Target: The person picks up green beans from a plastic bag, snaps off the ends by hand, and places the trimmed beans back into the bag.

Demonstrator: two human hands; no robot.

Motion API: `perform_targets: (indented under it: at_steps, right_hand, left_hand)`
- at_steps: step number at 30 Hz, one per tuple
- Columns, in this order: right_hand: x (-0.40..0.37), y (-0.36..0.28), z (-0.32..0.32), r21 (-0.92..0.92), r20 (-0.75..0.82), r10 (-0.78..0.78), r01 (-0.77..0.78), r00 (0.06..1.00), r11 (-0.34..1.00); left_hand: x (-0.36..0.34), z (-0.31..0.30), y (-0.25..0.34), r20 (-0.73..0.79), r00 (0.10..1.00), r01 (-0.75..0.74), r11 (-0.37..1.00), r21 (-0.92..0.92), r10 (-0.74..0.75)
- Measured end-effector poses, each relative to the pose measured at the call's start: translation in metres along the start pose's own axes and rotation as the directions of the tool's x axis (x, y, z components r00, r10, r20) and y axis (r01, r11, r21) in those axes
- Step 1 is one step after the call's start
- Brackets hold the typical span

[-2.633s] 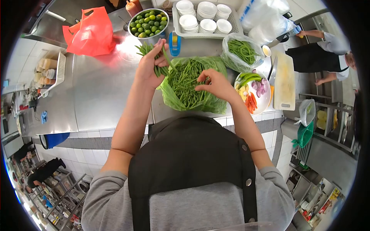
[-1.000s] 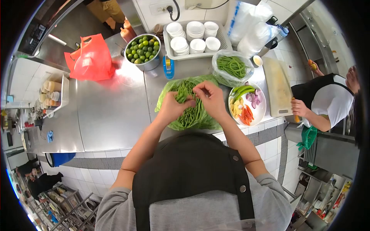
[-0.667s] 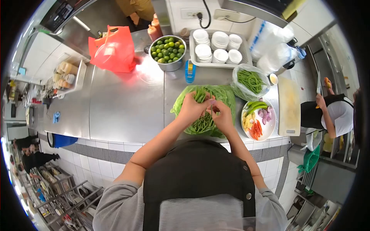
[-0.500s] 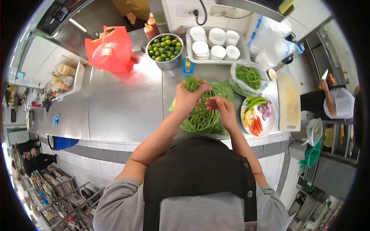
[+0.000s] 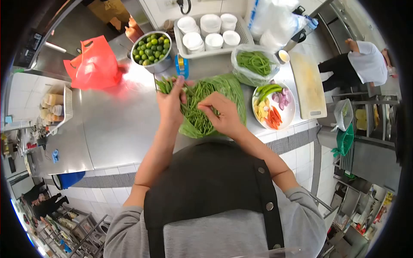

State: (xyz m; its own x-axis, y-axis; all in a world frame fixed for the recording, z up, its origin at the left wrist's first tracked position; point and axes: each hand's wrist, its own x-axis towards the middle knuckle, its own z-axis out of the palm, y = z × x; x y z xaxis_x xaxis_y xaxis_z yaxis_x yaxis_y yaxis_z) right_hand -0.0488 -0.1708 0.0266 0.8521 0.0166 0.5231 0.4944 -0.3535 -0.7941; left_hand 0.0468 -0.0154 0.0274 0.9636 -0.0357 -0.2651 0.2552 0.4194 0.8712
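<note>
My left hand (image 5: 171,101) is closed round a small bunch of green stalks (image 5: 163,86), whose ends stick out beyond the fingers on the left. Beneath both hands a heap of thin green stems (image 5: 200,92) lies on a spread green plastic bag (image 5: 230,92). My right hand (image 5: 221,112) is over the right part of this heap, thumb and fingertips pinched together. Whatever may be between those fingertips is too small to make out. Just beyond the heap, a clear bag (image 5: 241,75) holds cut green beans (image 5: 254,63).
On the right are a plate (image 5: 289,109) of chillies, ginger and shallots and a cutting board (image 5: 306,86). At the back stand a bowl of green citrus (image 5: 151,49), a blue tape dispenser (image 5: 182,65), a tray of white cups (image 5: 185,53) and a red bag (image 5: 94,64). Another person (image 5: 368,62) is at far right.
The view has shifted, so the counter things sit further left. My hands have moved apart: the left stays round the stalks, the right is now pinched over the heap. The other person has moved.
</note>
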Motion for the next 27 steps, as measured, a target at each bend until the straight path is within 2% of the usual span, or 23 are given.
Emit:
perform_targets:
  at_steps: [3,4,6,8,12,15,16,17,19,22,23,26,27]
  right_hand:
    - [0.001,0.007,-0.015,-0.163,-0.175,0.089,-0.118,0.981,0.979]
    - [0.0,0.026,-0.021,-0.155,-0.197,0.178,-0.21,0.964,0.965]
    - [-0.009,0.063,-0.034,-0.137,-0.25,0.34,-0.381,0.907,0.914]
    - [-0.011,0.067,-0.042,-0.188,-0.118,0.394,-0.41,0.911,0.892]
    - [-0.017,0.073,-0.036,-0.225,0.055,0.463,-0.441,0.885,0.869]
    - [-0.017,0.085,-0.027,-0.311,0.094,0.489,-0.441,0.867,0.842]
    - [-0.014,0.081,-0.025,-0.306,0.108,0.517,-0.466,0.849,0.83]
    - [-0.013,0.082,-0.024,-0.312,0.131,0.51,-0.453,0.85,0.835]
    - [-0.01,0.082,-0.022,-0.326,0.175,0.499,-0.428,0.849,0.843]
    - [-0.004,0.074,-0.025,-0.284,0.164,0.514,-0.459,0.842,0.842]
    - [-0.005,0.073,-0.027,-0.283,0.163,0.519,-0.464,0.839,0.84]
    - [-0.01,0.072,-0.035,-0.28,0.132,0.507,-0.459,0.852,0.843]
    - [-0.014,0.075,-0.036,-0.284,0.139,0.503,-0.453,0.853,0.845]
  left_hand:
    - [-0.005,-0.021,-0.001,-0.072,0.99,0.119,0.991,-0.063,-0.124]
    - [-0.004,-0.023,0.004,-0.075,0.988,0.133,0.988,-0.074,-0.139]
    - [-0.001,-0.035,0.0,0.035,0.974,0.226,0.949,-0.219,-0.224]
    - [0.0,-0.041,-0.008,0.134,0.949,0.314,0.888,-0.335,-0.285]
    - [-0.003,-0.042,-0.031,0.024,0.933,0.347,0.876,-0.335,-0.36]
    - [-0.002,-0.033,-0.043,-0.099,0.958,0.267,0.963,-0.03,-0.269]
    - [0.001,-0.035,-0.048,-0.063,0.974,0.224,0.966,0.131,-0.217]
    - [0.008,-0.039,-0.055,-0.028,0.971,0.237,0.939,0.25,-0.238]
    - [0.023,-0.044,-0.065,0.036,0.955,0.243,0.845,0.476,-0.294]
    - [0.044,-0.043,-0.084,0.0,0.968,0.18,0.694,0.697,-0.25]
    - [0.051,-0.044,-0.092,-0.003,0.973,0.151,0.63,0.761,-0.229]
    - [0.069,-0.047,-0.113,0.124,0.982,-0.05,0.44,0.897,-0.143]
    - [0.074,-0.047,-0.119,0.139,0.979,-0.061,0.441,0.895,-0.146]
